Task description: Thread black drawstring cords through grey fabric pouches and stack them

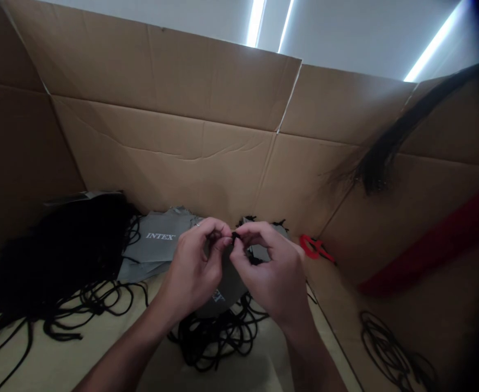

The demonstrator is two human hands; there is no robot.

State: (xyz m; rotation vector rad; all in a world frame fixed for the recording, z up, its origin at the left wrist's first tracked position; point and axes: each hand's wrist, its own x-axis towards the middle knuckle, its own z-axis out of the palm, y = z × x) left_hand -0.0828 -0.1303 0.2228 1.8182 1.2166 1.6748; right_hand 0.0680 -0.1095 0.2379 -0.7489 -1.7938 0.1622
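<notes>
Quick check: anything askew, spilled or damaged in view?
Nothing looks spilled. The thin black cords at bottom centre look messy, lying in overlapping loops; the brown cardboard wall farther back looks bent, with a wavy crease across it.

Black cord [234, 237]; grey pouch [229, 280] with pale lettering [218, 295]; brown cardboard walls [174, 136]; pale yellow tabletop [100, 337].

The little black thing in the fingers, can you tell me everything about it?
The small black piece looks dark and bunched, perhaps cord or cloth. The left hand and right hand pinch it from both sides with their fingertips, in front of a grey piece. Fingers cover much of it, so its full shape and whether it joins anything can't be told.
</notes>
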